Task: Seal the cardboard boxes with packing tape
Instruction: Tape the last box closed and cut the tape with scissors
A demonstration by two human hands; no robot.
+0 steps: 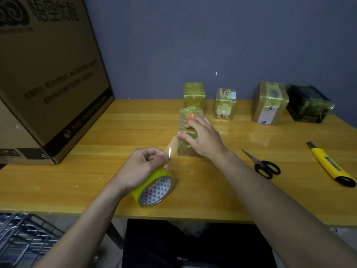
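Note:
A small cardboard box (186, 120) wrapped in yellowish tape stands on the wooden table (135, 132). My right hand (202, 137) lies on top of it, with fingers pressing down over its near left edge. My left hand (142, 167) grips a yellow tape roll (154, 188) just in front of the box. A clear strip of tape (172, 147) runs from the roll up to the box's near left corner.
Three taped boxes (194, 94) (225, 103) (269, 102) and a dark wrapped box (307, 103) line the back wall. Black scissors (263, 165) and a yellow utility knife (331, 165) lie to the right. A large printed carton (48, 74) fills the left. A wire basket (23, 238) sits below.

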